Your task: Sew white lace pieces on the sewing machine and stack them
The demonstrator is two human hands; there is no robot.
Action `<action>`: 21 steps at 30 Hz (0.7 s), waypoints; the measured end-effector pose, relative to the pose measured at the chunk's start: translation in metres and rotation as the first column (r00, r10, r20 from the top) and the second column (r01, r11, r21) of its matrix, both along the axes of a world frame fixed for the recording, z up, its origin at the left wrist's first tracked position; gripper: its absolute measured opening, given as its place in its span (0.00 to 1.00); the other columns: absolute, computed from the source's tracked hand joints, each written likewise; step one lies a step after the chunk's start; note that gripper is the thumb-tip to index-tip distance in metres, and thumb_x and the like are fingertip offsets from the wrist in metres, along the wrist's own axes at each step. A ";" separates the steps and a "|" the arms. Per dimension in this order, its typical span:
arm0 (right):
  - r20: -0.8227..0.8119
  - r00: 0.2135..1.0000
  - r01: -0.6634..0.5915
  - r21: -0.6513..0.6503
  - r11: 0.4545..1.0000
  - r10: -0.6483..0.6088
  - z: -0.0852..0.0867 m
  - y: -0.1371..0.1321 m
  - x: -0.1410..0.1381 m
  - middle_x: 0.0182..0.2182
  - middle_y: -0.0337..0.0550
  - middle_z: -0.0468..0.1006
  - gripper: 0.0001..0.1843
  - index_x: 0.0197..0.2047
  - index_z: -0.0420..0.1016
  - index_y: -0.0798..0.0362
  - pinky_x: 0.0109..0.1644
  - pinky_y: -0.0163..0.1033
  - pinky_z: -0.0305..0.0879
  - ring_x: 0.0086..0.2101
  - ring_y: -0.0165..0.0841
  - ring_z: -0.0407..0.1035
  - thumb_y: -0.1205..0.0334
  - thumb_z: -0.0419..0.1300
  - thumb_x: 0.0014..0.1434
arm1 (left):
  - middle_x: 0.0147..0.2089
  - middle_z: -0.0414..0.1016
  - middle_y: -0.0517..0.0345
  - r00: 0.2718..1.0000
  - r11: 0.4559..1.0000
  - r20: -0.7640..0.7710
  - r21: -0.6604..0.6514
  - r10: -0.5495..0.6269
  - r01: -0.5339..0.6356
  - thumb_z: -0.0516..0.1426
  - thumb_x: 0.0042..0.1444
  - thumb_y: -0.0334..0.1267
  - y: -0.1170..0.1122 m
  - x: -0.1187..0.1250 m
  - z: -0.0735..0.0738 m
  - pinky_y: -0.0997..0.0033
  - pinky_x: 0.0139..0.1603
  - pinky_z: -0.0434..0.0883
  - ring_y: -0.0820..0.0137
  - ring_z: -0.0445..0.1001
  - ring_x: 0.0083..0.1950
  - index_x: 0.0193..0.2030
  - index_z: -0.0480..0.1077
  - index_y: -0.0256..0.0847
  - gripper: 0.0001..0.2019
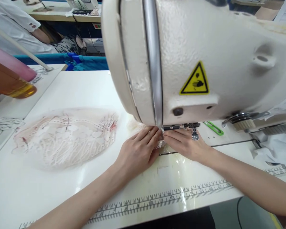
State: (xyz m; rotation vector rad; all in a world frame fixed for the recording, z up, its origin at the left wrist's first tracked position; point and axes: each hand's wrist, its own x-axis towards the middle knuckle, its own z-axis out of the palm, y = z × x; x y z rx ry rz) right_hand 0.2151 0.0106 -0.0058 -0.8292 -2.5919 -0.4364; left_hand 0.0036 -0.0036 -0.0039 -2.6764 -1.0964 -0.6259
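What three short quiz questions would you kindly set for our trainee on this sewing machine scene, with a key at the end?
1. True or false: a lacy white edge shows between the left grip and the right grip.
2. What does the yellow triangular sticker on the sewing machine picture?
A) a flame
B) a hand
C) a lightning bolt
3. Fill in the missing word: the green tool lies nearer to the ____ grip.

Key: 1. True; 2. B; 3. right
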 end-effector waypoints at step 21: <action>-0.096 0.991 0.086 -0.096 0.992 -0.095 -0.001 0.009 0.006 0.31 0.37 0.76 0.12 0.42 0.75 0.47 0.43 0.38 0.62 0.35 0.29 0.68 0.70 0.52 0.64 | 0.58 0.71 0.43 0.998 0.999 -0.060 -0.037 -0.015 0.013 0.51 0.64 0.34 -0.002 0.004 -0.002 0.55 0.56 0.74 0.55 0.69 0.61 0.59 0.67 0.32 0.18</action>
